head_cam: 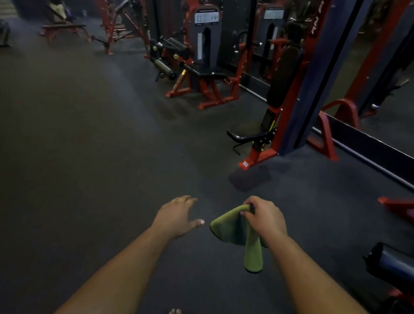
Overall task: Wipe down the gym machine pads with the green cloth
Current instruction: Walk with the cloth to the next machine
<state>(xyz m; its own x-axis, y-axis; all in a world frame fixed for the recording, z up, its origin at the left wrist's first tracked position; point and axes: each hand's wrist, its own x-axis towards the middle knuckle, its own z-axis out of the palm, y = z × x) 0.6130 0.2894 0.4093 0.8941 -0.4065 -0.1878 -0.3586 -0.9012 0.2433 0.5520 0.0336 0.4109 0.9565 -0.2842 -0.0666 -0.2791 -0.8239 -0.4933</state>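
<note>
Progress: no pad is under the cloth [238, 231] at present; wiping, as far as can be judged, is either between machines or not begun. Whether any pad is already clean cannot be told.

Nearest pads: seat [249, 133] and backrest [283, 76] of the red-framed machine ahead to the right; roller pad [401, 267] at the right edge, close by.

Right hand [264, 218]: fingers curled round a bunched corner of the cloth, which hangs free above the floor [88, 159], touching nothing else.

Left hand [179, 215]: fingers straight and relaxed, palm down, holding nothing, just beside the cloth but apart from it.
</note>
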